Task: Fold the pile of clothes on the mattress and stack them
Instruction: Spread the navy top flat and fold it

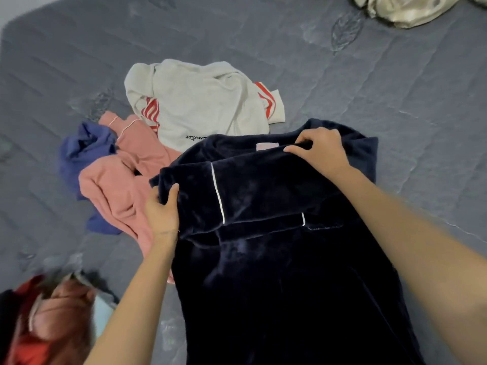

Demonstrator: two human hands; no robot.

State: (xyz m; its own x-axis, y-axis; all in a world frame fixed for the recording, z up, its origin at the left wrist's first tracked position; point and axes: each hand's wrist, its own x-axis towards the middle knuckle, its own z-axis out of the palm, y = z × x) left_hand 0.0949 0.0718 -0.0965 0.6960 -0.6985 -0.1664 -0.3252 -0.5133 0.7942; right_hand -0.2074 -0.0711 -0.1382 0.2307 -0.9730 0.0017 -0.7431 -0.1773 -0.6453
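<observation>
Looking down: I see a grey quilted mattress (342,83) with loose clothes around the work.
Behind: a white top (200,101) with red stripes lies crumpled just past the navy top (276,259); the navy collar overlaps its near edge.
Left: a pink garment (123,180) lies bunched against the navy top's left edge, over a blue garment (79,151) that shows at its far and near sides.
Near left corner: I make out a blurred red and pink heap (44,320); what it is I cannot tell.
Far right corner: a pale satin cloth (405,9) lies well apart from everything else.
In the way: the pink garment touches the left hand's side of the navy top; the mattress to the right is bare.
Navy top: spread in the near middle, collar away from me, a sleeve with white piping folded across the chest.
Left hand (162,209): closed on the cuff end of the folded sleeve, thumb on top, fingers under the cloth.
Right hand (321,150): pinching the cloth at the right shoulder beside the collar, fingers curled tight over the fold.
</observation>
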